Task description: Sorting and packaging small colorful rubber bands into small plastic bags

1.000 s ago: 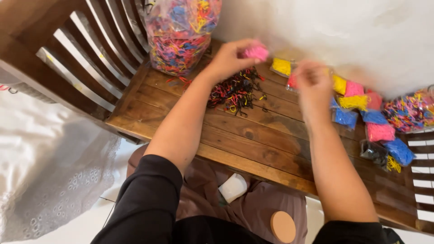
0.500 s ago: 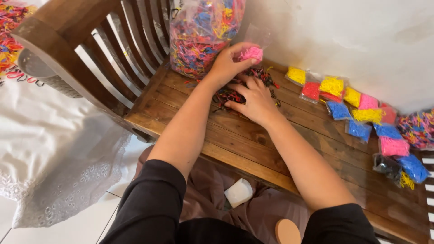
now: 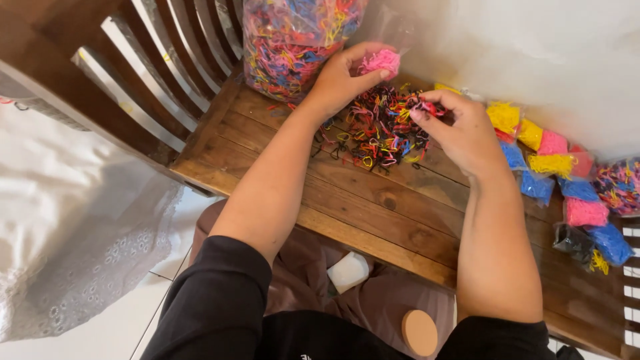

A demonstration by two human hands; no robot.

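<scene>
1 view only, from a camera worn on the person's head. It looks steeply down and slightly forward over both forearms onto the wooden bench seat [image 3: 373, 200], close enough that the arms fill the lower half of the frame. The slatted backrest [image 3: 153, 80] runs along the upper left, the white wall [image 3: 533, 60] along the upper right. The person's lap and white floor tiles [image 3: 133, 333] show at the bottom edge. No 2nd view, so no overlap to record.
</scene>
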